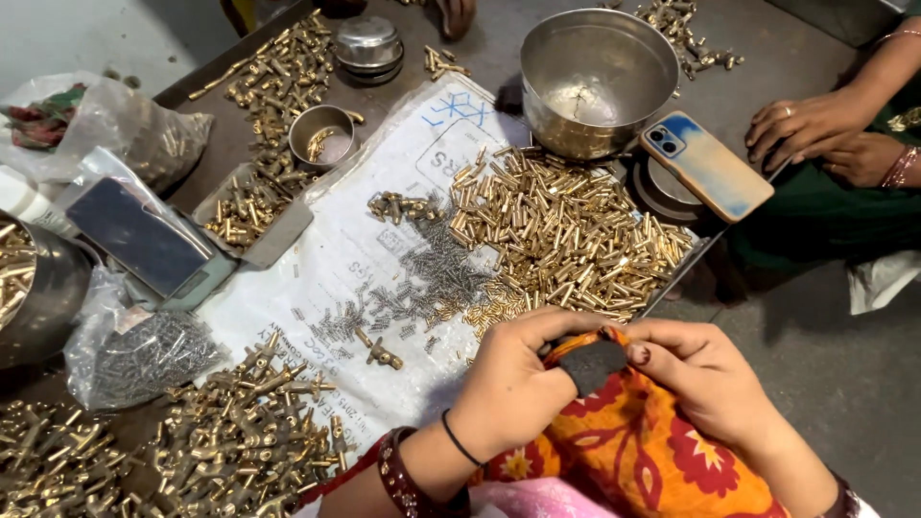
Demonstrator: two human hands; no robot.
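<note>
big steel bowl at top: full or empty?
Nearly empty. The bowl stands upright, its bare shiny bottom showing, with only a few small brass bits inside.

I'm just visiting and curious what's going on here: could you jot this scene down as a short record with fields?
setting: white sack sheet spread on a work surface
left hand: closed around a small dark piece
right hand: fingertips on the same dark piece, over orange patterned cloth
main pile: short brass pins
beside it: small grey screws
near left: brass T-shaped fittings
vessels: large steel bowl
other: phone; another person's hands
</note>
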